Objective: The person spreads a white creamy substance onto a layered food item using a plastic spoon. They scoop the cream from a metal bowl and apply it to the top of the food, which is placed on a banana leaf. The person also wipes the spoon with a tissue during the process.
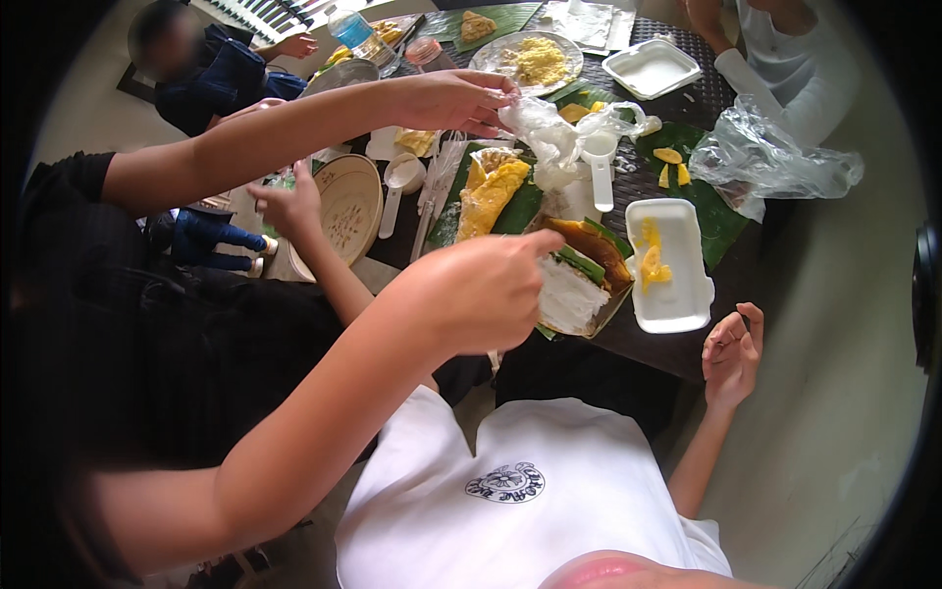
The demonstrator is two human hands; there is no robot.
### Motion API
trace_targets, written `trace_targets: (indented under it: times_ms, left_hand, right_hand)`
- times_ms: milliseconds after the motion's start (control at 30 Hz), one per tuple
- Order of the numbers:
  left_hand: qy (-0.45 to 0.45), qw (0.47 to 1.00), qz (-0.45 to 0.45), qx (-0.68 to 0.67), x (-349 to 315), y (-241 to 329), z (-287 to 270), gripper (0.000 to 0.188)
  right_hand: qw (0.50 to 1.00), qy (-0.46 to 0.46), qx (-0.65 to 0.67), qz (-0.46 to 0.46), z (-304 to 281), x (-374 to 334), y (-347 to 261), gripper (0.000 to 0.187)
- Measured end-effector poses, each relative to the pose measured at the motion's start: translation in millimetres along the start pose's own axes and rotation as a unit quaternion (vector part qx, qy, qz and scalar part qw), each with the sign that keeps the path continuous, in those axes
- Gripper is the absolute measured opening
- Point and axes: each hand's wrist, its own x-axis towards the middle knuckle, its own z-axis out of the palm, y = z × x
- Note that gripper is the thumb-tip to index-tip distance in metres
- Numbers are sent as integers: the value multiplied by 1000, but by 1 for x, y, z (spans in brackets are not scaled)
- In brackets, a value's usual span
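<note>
My left hand [292, 208] is out to the far left, partly curled round something clear and greenish that I cannot make out. A large cream plate [343, 218] lies just right of it. My right hand [731, 355] hangs in the air past the table's near right edge, its fingers loosely bent and apart, with nothing in it. Closest to it is a white foam box [672, 309] with yellow pieces inside. Left of that box, white rice [571, 297] lies on leaf in an open packet.
A person in black at left reaches across: one hand [476, 103] at a clear plastic bag [549, 137], another [491, 293] over the rice packet. Around lie an egg-yellow roll [491, 199], measuring scoops [599, 169], a plate of yellow food [538, 61], a bottle [363, 41].
</note>
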Motion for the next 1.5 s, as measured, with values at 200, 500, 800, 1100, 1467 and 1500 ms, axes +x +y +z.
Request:
trace_targets:
  times_ms: [200,500,800,1100,1467,1500]
  left_hand:
    - [-34,999,37,8,43,-19,27,12]
    - [-83,994,51,-44,57,6,34,14]
    - [-60,997,24,-40,47,21,37,15]
    - [4,996,11,-87,61,14,59,14]
    - [355,760,-318,-442,36,23,111,22]
    - [359,759,-314,-444,25,32,127,22]
  right_hand:
    - [999,-25,16,15,1,3,4,46]
    - [1000,-19,22,8,0,4,6,45]
    - [1000,-14,23,9,-1,1,3,45]
    - [1000,-3,0,-8,-7,-2,2,46]
    - [962,-100,-242,-72,41,49,-53,33]
    - [949,-136,-269,-94,52,56,-53,29]
